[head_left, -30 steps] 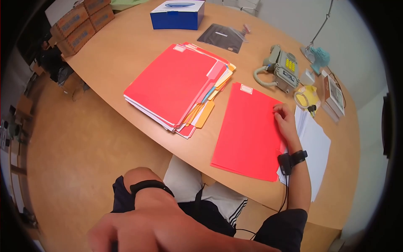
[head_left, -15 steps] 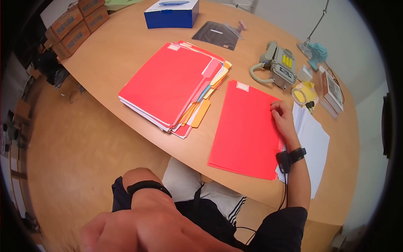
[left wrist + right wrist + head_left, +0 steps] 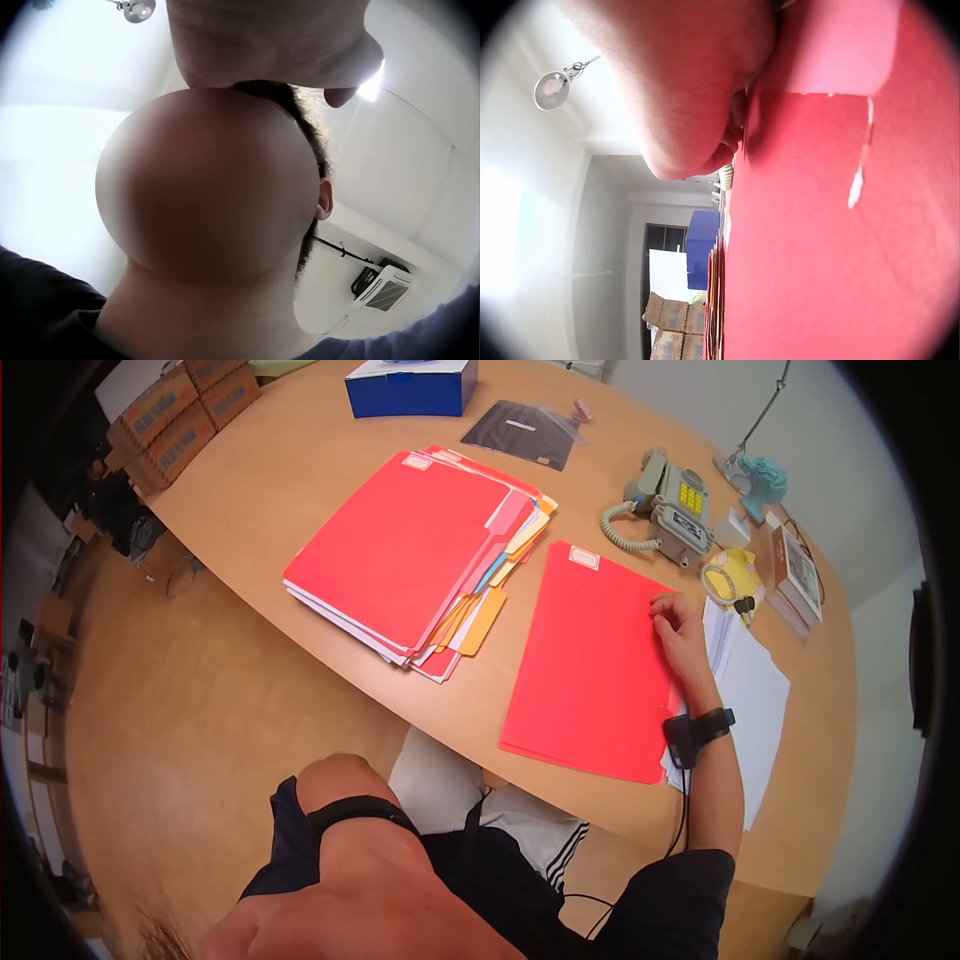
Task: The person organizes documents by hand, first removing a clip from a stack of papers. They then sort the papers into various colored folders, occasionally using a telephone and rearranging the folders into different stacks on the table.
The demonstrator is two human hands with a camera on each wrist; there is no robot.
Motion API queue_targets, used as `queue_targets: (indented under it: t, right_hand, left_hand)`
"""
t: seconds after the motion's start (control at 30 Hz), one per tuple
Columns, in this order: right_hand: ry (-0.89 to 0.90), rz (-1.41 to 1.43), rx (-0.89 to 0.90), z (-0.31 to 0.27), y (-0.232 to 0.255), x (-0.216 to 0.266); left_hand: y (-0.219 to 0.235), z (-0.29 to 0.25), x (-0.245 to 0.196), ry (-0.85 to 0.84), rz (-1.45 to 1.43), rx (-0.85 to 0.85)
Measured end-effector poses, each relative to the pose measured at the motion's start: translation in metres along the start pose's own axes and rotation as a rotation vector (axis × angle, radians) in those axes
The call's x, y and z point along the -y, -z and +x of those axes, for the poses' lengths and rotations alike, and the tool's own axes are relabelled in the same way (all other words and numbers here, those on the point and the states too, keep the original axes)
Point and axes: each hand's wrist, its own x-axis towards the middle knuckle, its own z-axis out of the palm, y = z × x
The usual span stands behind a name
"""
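My right hand (image 3: 682, 635) rests on the right edge of a red folder (image 3: 590, 670), its fingers loosely curled and holding nothing. The right wrist view shows the same hand (image 3: 682, 82) low over the red surface. White paper sheets (image 3: 755, 680) lie under and beside the right forearm. Close to the head camera, my left hand (image 3: 340, 915) is raised, large at the bottom of the head view. In the left wrist view this hand (image 3: 270, 41) is up against the person's head; its fingers are mostly hidden.
A stack of folders (image 3: 410, 550), red on top, lies left of the single folder. Farther back are a blue box (image 3: 412, 395), a dark flat pouch (image 3: 520, 435), a telephone (image 3: 675, 510), a lamp (image 3: 735, 470) and a book (image 3: 797, 575). Cardboard boxes (image 3: 180, 425) stand far left.
The left hand at the bottom of the head view has moved slightly, coming closer to the camera. The view shifts a little; the right hand stays on the red folder.
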Motion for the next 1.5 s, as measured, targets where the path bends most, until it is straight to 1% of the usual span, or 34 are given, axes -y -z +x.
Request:
queue_targets:
  t: [0.1,0.17,0.33,0.37,0.4,0.43,0.47,0.53,0.57,0.6,0.63,0.77,1.13,1.3,1.5]
  right_hand:
    - [0.068,-0.054,0.002,0.0,0.0,-0.001]
    - [0.038,-0.017,0.0,0.0,-0.001,0.0]
    - [0.052,-0.041,-0.001,0.0,0.0,-0.001]
    - [0.053,-0.042,0.002,0.0,0.0,0.0]
    - [0.051,-0.043,0.002,-0.001,0.0,0.001]
    - [0.042,-0.044,0.004,-0.001,0.0,0.003]
    - [0.036,-0.044,0.006,-0.001,0.0,0.005]
    - [0.027,-0.039,0.009,-0.001,0.0,0.008]
    - [0.02,-0.036,0.007,-0.001,-0.001,0.008]
    - [0.02,-0.034,0.011,-0.001,-0.001,0.007]
    - [0.033,-0.03,0.008,-0.001,-0.001,0.007]
    - [0.06,-0.045,0.008,0.0,0.0,0.003]
    - [0.057,-0.05,0.007,0.0,0.0,0.004]
    - [0.03,-0.039,0.014,0.0,0.001,0.004]
    - [0.047,-0.062,0.023,0.0,0.002,-0.002]
  left_hand:
    - [-0.003,0.001,-0.002,-0.014,-0.022,0.023]
    - [-0.002,0.002,0.0,-0.024,-0.033,0.038]
    - [0.001,0.005,0.004,-0.05,-0.067,0.058]
    - [-0.008,0.001,-0.006,-0.055,-0.073,0.06]
    - [-0.008,0.003,-0.006,-0.059,-0.077,0.059]
    - [0.002,0.005,0.004,-0.063,-0.078,0.057]
    - [0.001,0.004,0.005,-0.067,-0.078,0.057]
    - [0.002,0.005,0.003,-0.073,-0.078,0.055]
    - [-0.004,0.003,-0.008,-0.076,-0.078,0.055]
    - [-0.004,0.004,-0.009,-0.079,-0.078,0.055]
    - [-0.002,0.004,0.001,-0.082,-0.078,0.057]
    - [0.002,0.008,0.001,-0.101,-0.093,0.066]
    - [0.0,0.012,-0.005,-0.146,-0.14,0.079]
    - [-0.007,0.008,-0.007,-0.167,-0.163,0.066]
    - [-0.013,0.005,-0.004,-0.188,-0.185,0.064]
